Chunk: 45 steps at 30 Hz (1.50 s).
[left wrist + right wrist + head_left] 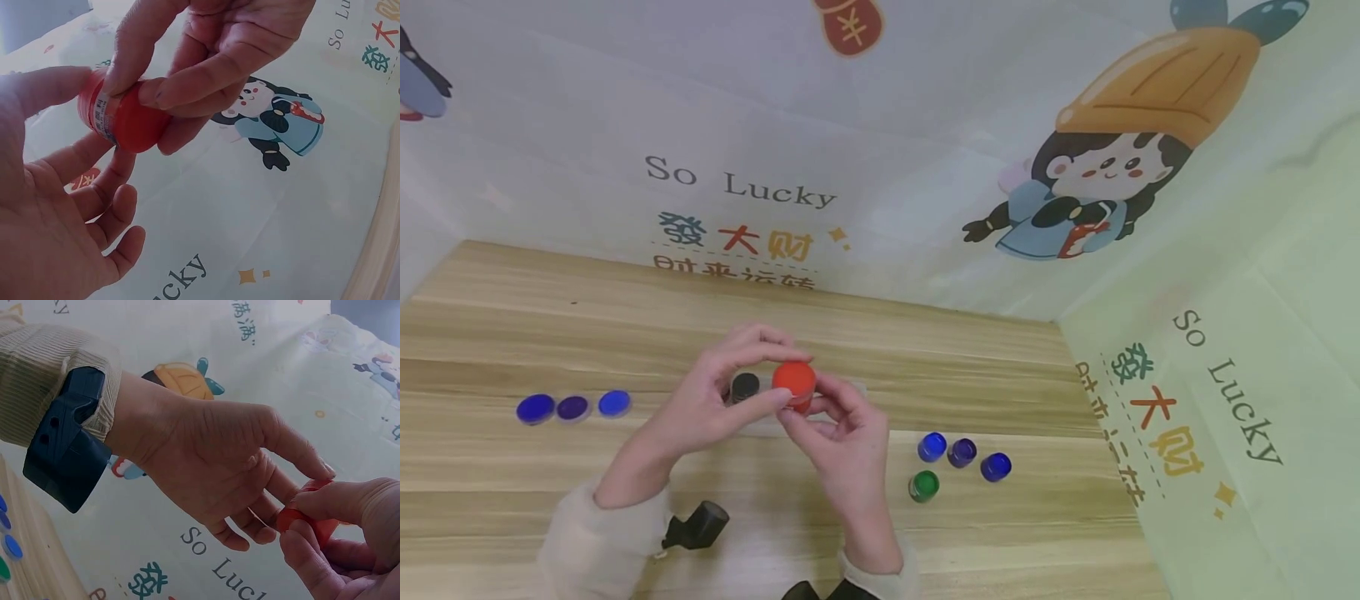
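Both hands hold one small red jar [793, 385] above the table, in the middle of the head view. My left hand [715, 392] grips its upper part between thumb and fingers. From the lower right, my right hand [850, 442] pinches the lower part. In the left wrist view the red jar [140, 122] shows a pale printed label round its side. The fingers of both hands cover much of the red jar [319, 519] in the right wrist view. Just behind my left hand stands a small black-topped pot [745, 386], partly hidden.
A pale flat tray [763, 428] lies under the hands. At the left is a row of blue and violet discs [572, 407], looking like lids. Right of the hands stand small blue and violet pots [962, 452] and a green pot [924, 485]. Printed cloth walls [910, 208] enclose the table.
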Each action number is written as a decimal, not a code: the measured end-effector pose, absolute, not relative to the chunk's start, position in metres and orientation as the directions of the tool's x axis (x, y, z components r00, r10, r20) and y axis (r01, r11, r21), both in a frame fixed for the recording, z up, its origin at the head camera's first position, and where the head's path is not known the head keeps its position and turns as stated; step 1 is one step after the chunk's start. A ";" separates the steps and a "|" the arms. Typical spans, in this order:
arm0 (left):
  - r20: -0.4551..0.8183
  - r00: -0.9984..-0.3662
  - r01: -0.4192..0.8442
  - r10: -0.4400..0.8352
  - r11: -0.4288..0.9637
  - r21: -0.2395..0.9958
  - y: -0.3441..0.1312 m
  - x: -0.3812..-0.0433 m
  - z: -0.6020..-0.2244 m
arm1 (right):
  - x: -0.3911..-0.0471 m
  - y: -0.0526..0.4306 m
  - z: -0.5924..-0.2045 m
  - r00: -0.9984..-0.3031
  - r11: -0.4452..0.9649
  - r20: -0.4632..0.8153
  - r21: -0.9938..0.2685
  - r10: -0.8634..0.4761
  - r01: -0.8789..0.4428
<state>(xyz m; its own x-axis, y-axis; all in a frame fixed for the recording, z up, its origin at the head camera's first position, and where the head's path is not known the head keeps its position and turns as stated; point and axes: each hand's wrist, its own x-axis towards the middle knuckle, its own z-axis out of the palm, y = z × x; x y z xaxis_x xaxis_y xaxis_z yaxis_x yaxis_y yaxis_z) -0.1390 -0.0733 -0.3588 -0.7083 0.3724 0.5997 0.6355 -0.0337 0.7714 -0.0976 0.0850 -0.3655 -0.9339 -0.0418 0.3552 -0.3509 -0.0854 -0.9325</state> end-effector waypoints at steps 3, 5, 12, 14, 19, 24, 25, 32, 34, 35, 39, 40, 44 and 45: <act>0.589 -0.738 0.626 0.330 0.010 0.779 -0.072 -0.138 -0.359 | -0.097 0.085 -0.367 -0.932 -0.078 0.360 -0.931 -0.036 -0.357; 0.593 -0.743 0.634 0.310 0.042 0.772 -0.070 -0.137 -0.359 | -0.097 0.085 -0.368 -0.933 -0.084 0.359 -0.931 -0.035 -0.356; 0.635 -0.694 0.679 0.338 0.015 0.734 -0.072 -0.137 -0.357 | -0.097 0.085 -0.368 -0.919 -0.089 0.392 -0.918 -0.038 -0.387; 0.622 -0.715 0.661 0.319 0.017 0.751 -0.072 -0.136 -0.356 | -0.097 0.085 -0.368 -0.922 -0.086 0.386 -0.920 -0.038 -0.382; 0.594 -0.755 0.636 0.279 0.088 0.767 -0.069 -0.135 -0.356 | -0.096 0.085 -0.368 -0.940 -0.099 0.338 -0.938 -0.038 -0.333; 0.633 -0.702 0.688 0.327 0.078 0.722 -0.073 -0.137 -0.358 | -0.097 0.085 -0.367 -0.938 -0.100 0.345 -0.935 -0.042 -0.340; 0.633 -0.698 0.689 0.334 0.072 0.721 -0.074 -0.137 -0.358 | -0.097 0.085 -0.367 -0.937 -0.101 0.348 -0.934 -0.042 -0.342; 0.632 -0.727 0.672 0.268 0.092 0.735 -0.070 -0.136 -0.357 | -0.097 0.084 -0.368 -0.943 -0.110 0.329 -0.940 -0.040 -0.324; 0.645 -0.715 0.688 0.271 0.105 0.718 -0.070 -0.136 -0.357 | -0.097 0.084 -0.369 -0.943 -0.120 0.331 -0.938 -0.042 -0.324; 0.653 -0.703 0.699 0.282 0.103 0.708 -0.071 -0.136 -0.358 | -0.097 0.083 -0.369 -0.941 -0.120 0.335 -0.937 -0.043 -0.328; 0.648 -0.691 0.702 0.321 0.083 0.707 -0.074 -0.136 -0.358 | -0.097 0.083 -0.370 -0.935 -0.112 0.352 -0.932 -0.047 -0.345; 0.642 -0.698 0.694 0.319 0.077 0.716 -0.074 -0.136 -0.357 | -0.097 0.084 -0.370 -0.935 -0.108 0.352 -0.932 -0.046 -0.345; 0.635 -0.725 0.678 0.266 0.111 0.727 -0.071 -0.135 -0.357 | -0.096 0.083 -0.370 -0.942 -0.115 0.333 -0.938 -0.042 -0.327; 0.636 -0.726 0.678 0.260 0.122 0.724 -0.071 -0.135 -0.358 | -0.096 0.083 -0.370 -0.944 -0.119 0.328 -0.939 -0.041 -0.322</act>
<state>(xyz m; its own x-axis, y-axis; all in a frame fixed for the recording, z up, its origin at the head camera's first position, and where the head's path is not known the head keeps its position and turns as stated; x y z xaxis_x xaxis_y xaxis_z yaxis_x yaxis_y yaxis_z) -0.1348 -0.0705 -0.3578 -0.7263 0.2597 0.6364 0.6784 0.1220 0.7244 -0.0963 0.0830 -0.3701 -0.9438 -0.0406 0.3282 -0.3215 -0.1192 -0.9394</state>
